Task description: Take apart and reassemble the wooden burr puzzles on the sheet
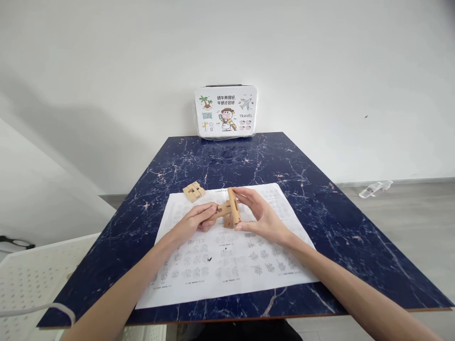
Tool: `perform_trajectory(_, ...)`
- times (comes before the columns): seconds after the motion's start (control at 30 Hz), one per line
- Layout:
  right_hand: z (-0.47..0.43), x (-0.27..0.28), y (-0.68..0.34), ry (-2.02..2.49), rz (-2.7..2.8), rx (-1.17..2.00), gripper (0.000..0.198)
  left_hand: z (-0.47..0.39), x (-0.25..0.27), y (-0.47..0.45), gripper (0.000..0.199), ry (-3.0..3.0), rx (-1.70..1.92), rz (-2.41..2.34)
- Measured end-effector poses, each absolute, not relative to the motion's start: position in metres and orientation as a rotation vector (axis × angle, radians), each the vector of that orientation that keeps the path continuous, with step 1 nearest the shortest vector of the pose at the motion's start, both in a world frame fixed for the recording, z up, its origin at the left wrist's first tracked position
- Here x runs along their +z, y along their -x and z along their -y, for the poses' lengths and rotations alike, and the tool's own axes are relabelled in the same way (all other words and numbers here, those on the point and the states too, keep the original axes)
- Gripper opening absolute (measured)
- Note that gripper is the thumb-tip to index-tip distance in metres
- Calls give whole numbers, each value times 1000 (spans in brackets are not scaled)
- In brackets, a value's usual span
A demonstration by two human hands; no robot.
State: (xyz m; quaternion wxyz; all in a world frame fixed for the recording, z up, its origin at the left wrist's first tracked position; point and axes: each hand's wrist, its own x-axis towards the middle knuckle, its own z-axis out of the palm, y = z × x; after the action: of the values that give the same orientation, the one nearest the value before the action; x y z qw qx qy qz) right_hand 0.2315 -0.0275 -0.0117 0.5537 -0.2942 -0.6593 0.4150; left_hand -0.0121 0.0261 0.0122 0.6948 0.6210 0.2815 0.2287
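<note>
My left hand (199,219) is closed on a notched wooden puzzle piece (223,209) that points to the right. Between the thumb and fingers of my right hand (261,214) is another wooden puzzle piece (233,204), a bar with a slot, held upright by its ends. The two pieces meet in front of me; whether they interlock I cannot tell. Just below them a small wooden block (228,221) shows, partly covered. Under both hands lies a white instruction sheet (213,279) printed with rows of small diagrams. At its top left edge sit several wooden pieces (194,191) side by side.
The dark blue marbled table (231,163) carries everything. At its far edge a white cartoon case (226,112) leans against the wall. To the left stands a white perforated surface (31,279) with a pale cable (39,310). A clear plastic item (376,189) lies on the floor at right.
</note>
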Motion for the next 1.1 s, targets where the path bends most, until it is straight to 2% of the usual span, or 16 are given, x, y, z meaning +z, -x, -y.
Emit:
perform_trajectory(0.23, 32, -16, -223, 698, 1626, 1016, 89, -22, 14, 9, 37, -1404, 450, -561)
perform_trajectory(0.53, 31, -14, -226, 817, 1656, 859, 86, -20, 14, 7, 33, -1169, 559, -629)
perform_trajectory(0.9, 39, -10, -223, 885, 1724, 759, 89, -11, 13, 3, 47, -1261, 551, -757)
perform_trajectory(1.1, 40, -14, -218, 923, 1789, 689, 88, -1, 14, -3, 45, -1368, 462, -855)
